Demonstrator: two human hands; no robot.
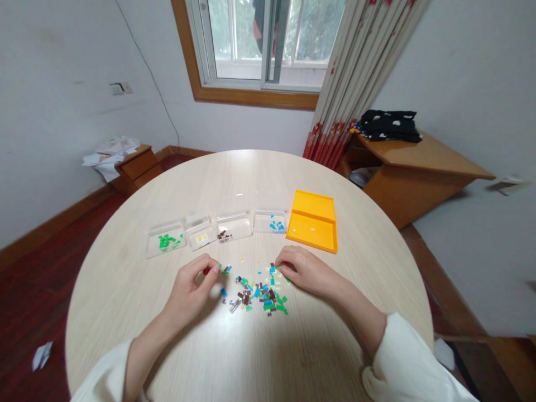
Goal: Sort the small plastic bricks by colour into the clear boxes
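Note:
A loose pile of small building bricks (257, 293) in green, blue, brown, grey and pale yellow lies on the round table between my hands. At the pile's left edge my left hand (193, 283) is closed in a pinch, with a small green brick (220, 266) at its fingertips. My right hand (302, 269) reaches the upper right edge of the pile, its fingers bent down and pressed together. Blue and brown pieces lie beside those fingertips; whatever they pinch is too small and hidden to make out.
Beyond the pile stand clear boxes: one with green bricks (167, 242), one with yellow pieces (202, 239), one with brown pieces (224, 235), one with blue pieces (276, 224). An open orange case (314, 204) holding small white pieces lies to their right on the round table (251, 173).

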